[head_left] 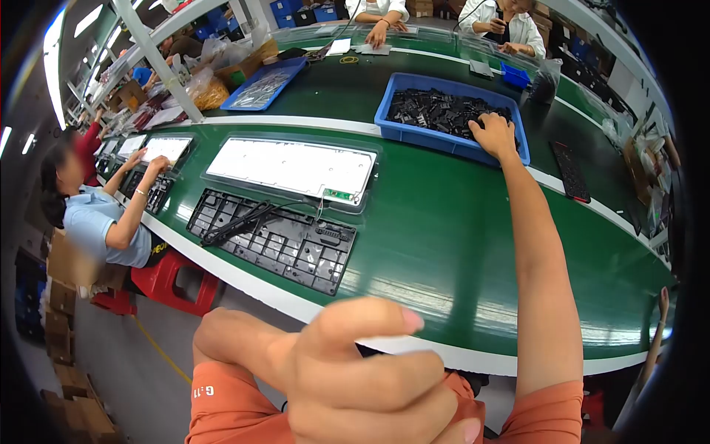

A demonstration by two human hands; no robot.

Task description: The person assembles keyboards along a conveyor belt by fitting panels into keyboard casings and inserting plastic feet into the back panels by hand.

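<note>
My right hand (494, 136) reaches over the near right rim of a blue bin (436, 139), its thumb and fingers apart and touching the small black plastic parts (436, 109) inside. Close to the camera, my left hand (377, 374) is raised with curled fingers; whatever lies inside them is hidden. On the bench beyond it lies a black keyboard shell (296, 251), inner side up, with a coiled black cable (240, 223) on it. Behind the shell, a white keyboard panel (288, 164) with a small green circuit board (339, 194) rests in a clear tray, wired to the shell.
The green bench (436, 244) has a white front edge. A blue tray (265, 85) of parts is at the back left. A black and red keyboard-like piece (569, 172) lies right of the bin. A co-worker (111, 211) works at left; two more people sit across.
</note>
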